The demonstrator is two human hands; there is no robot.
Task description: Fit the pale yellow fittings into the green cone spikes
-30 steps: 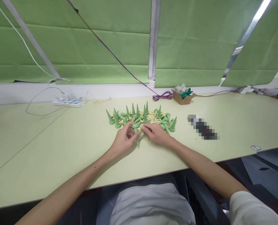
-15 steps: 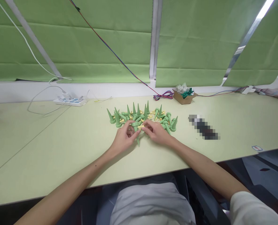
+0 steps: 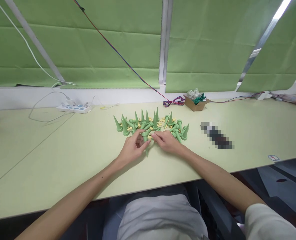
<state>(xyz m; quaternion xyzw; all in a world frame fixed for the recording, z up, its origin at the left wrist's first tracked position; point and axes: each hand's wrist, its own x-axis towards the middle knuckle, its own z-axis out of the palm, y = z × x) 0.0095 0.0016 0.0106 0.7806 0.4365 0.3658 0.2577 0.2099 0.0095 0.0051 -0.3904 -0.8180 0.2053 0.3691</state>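
My left hand [image 3: 133,146] is closed around a green plastic spike [image 3: 145,137], its wide end up and its tip pointing down toward me. Pinched in my right hand [image 3: 167,141] is a small yellow plastic piece [image 3: 150,137], which meets the side of the spike; my fingertips cover part of it. Just beyond both hands lies a cluster of similar green spikes [image 3: 125,128], some standing tip up and others on their sides. Small yellow pieces [image 3: 173,120] are scattered among them.
A small cardboard box [image 3: 196,106] with plastic bags stands at the back, beside a coiled red and blue cable [image 3: 173,101]. A white power strip [image 3: 75,108] sits back left. A pixelated dark object [image 3: 216,136] lies right of the spikes on the table [image 3: 63,166].
My right fingers have shifted slightly and cover more of the yellow piece. The spike in my left hand has turned a little more upright.
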